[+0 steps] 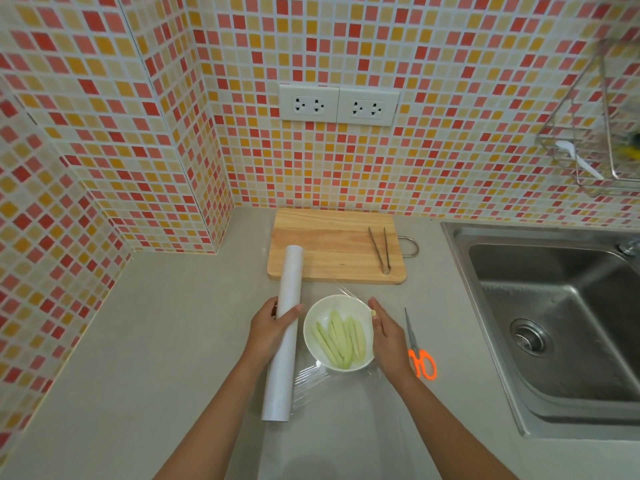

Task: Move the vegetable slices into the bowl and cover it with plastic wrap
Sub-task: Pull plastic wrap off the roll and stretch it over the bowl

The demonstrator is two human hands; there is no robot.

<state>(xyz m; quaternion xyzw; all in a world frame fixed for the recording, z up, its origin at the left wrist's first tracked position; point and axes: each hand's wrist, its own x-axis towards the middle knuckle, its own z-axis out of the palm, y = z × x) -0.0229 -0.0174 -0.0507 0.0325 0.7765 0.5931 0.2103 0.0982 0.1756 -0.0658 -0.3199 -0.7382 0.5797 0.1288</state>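
Note:
A white bowl [313, 323] stands on the counter and holds several pale green vegetable slices [341, 339]. A clear sheet of plastic wrap [311, 379] stretches from the white roll [287, 306] over the bowl to the right. My left hand [272, 327] grips the roll just left of the bowl. My right hand [386, 332] lies against the bowl's right side with straight fingers, pressing the film there.
A wooden cutting board [329, 247] with metal tongs [381, 251] lies behind the bowl. Orange-handled scissors [417, 348] lie right of my right hand. A steel sink [554, 317] fills the right side. The tiled wall bears outlets [337, 105] and a wire rack [595, 133].

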